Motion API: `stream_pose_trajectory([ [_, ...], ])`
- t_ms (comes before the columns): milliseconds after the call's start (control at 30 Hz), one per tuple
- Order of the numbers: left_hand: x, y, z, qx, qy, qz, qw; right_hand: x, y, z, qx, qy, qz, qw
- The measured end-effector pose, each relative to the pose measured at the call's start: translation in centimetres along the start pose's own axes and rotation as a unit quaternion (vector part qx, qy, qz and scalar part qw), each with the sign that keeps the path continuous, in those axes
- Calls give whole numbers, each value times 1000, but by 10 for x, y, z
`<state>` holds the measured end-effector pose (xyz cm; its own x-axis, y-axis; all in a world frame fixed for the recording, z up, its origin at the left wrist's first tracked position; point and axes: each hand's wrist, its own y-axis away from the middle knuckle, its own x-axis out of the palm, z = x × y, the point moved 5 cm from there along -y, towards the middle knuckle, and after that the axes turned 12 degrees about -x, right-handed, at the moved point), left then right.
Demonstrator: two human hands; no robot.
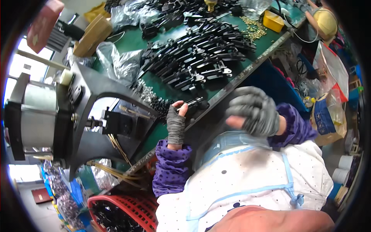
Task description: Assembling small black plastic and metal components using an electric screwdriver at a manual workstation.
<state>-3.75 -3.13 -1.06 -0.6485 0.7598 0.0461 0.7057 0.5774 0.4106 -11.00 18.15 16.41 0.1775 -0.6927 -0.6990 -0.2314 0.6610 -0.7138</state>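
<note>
Black part (198, 103) is at the near edge of the green table (157, 135), just beside the fingertips of the left hand (177, 121); the thumb and the first finger of this hand stand close to each other, with a narrow gap; whether they pinch the part or only touch it, I cannot tell. The right hand (255, 112) is above the lap, apart from the table edge, and looks blurred; its fingers seem bent inward, but whether they hold something, I cannot tell. Both hands wear grey striped gloves with bare fingertips; behind them come purple dotted sleeves (172, 166); below is a white apron (247, 174) with light blue trim. At the lower left, a red basket (127, 203) contains dark pieces; on the table, near the left hand, lies a heap of small black pieces (157, 105), and next to it small silver pieces (145, 91). To the left stands a machine (38, 116) with a grey cylinder and a black frame; farther, many long black assemblies (201, 54) lie side by side in slanted rows; clear plastic bags (121, 62) are to their left; brass-coloured pieces (253, 29) are at their far right, near a yellow box (273, 21).
</note>
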Motion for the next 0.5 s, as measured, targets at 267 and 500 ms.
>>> stream_pose_trajectory([
  [267,16,24,-25,275,-397,-182,857,113,451,10,607,-32,471,639],
  [500,31,24,-29,339,-445,-146,816,158,562,24,682,-143,464,548],
])
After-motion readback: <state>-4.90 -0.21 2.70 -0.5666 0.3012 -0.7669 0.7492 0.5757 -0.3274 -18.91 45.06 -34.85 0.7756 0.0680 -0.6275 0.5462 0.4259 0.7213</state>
